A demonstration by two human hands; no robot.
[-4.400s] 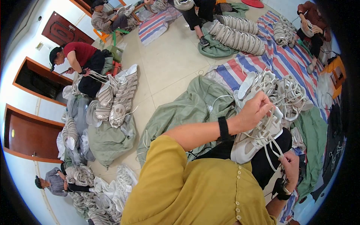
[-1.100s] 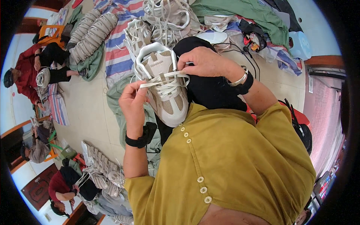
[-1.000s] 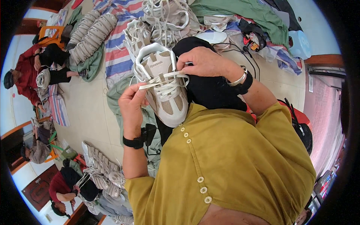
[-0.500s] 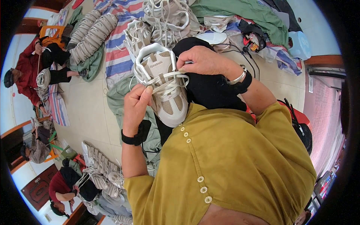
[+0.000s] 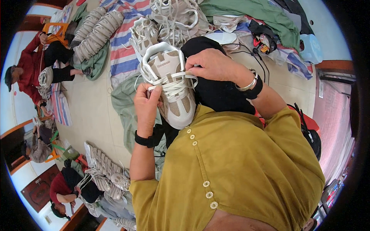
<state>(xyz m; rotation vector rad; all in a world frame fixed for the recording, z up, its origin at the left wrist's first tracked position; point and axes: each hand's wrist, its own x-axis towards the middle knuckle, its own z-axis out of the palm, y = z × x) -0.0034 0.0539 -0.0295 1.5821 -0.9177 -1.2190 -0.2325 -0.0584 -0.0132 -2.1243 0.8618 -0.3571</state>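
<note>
A beige and white sneaker [image 5: 179,111] rests against my black-clad leg, its toe toward me and its padded collar away. Flat white shoelaces [image 5: 178,87] cross its tongue in several rows. On the shoe's left side, my left hand [image 5: 147,106] is closed, thumb and forefinger pinching the lace by the eyelets. From the right, my right hand [image 5: 212,66] pinches a lace near the upper eyelets, and a loose loop hangs below its fingers. Finger parts facing away from me are hidden.
Beyond the shoe lies a pile of similar laced sneakers [image 5: 175,23] on a striped sheet [image 5: 120,54]. Green cloth [image 5: 125,102] covers floor to the left. Black cables [image 5: 252,54] run at the right. Co-workers [image 5: 25,79] sit at the left beside rows of shoes [image 5: 102,30].
My left hand has shifted slightly right and up along the shoe's side, still pinching. The right hand keeps its pinch at the upper eyelets. The whole view has shifted a little.
</note>
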